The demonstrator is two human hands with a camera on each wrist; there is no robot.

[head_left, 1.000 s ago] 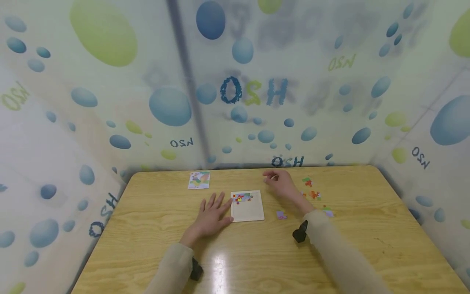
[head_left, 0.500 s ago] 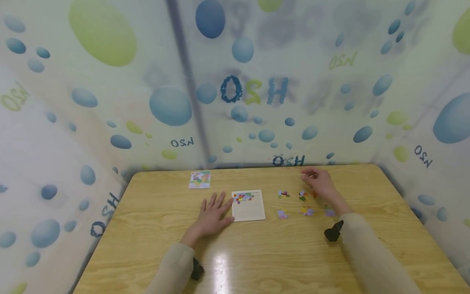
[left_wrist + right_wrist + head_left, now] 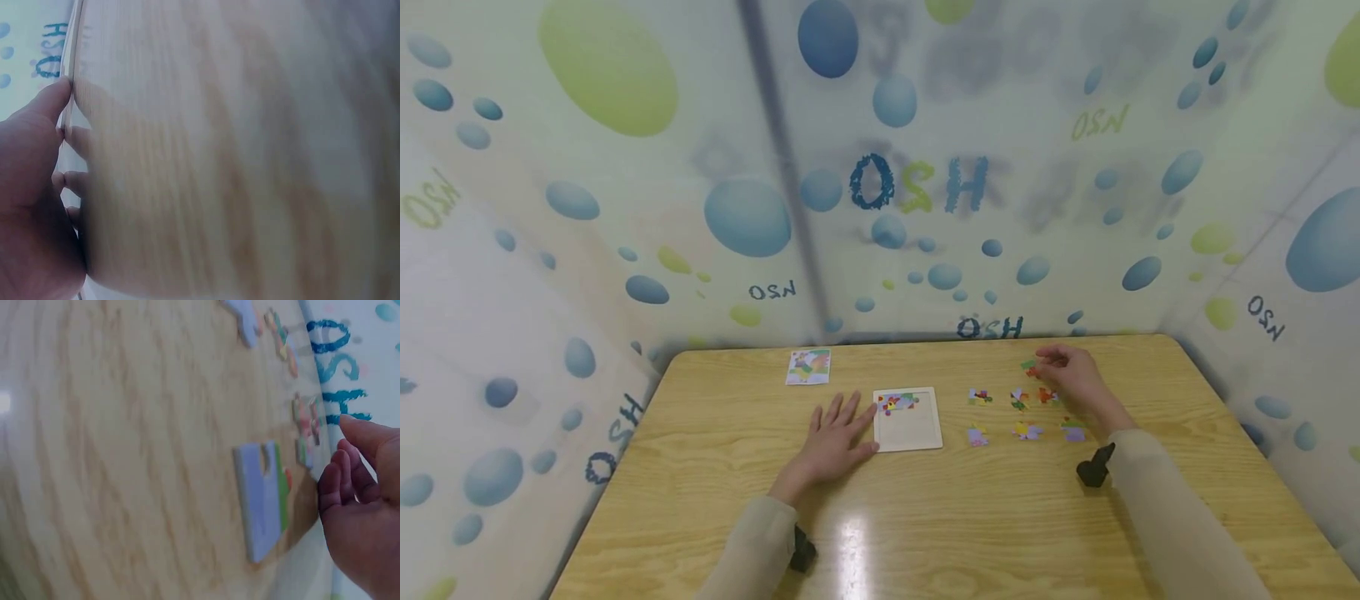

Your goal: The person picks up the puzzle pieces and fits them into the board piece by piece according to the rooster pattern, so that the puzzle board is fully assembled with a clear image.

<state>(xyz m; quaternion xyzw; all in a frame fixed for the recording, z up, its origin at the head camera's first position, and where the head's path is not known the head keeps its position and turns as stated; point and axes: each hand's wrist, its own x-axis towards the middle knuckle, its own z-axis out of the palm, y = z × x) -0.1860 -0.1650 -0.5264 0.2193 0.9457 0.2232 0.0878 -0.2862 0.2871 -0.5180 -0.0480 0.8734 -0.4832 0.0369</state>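
My left hand rests flat on the table with its fingers spread. Its thumb and index finger reach the left edge of a square puzzle tray. Joined puzzle pieces fill the tray's upper left part. On the right, my right hand hovers with loosely bent fingers, its fingertips beside a green and red puzzle piece. In the right wrist view the thumb and fingers stand apart, with nothing seen between them. A lilac and green puzzle piece lies below that hand.
Several loose puzzle pieces lie right of the tray, among them a lilac one and a yellow and lilac one. A square picture card lies at the back left. The wooden table meets a bubble-patterned wall behind.
My right hand has moved right, from near the tray's upper right, past the loose pieces to the back right piece, uncovering several pieces. My left hand has stayed in place.
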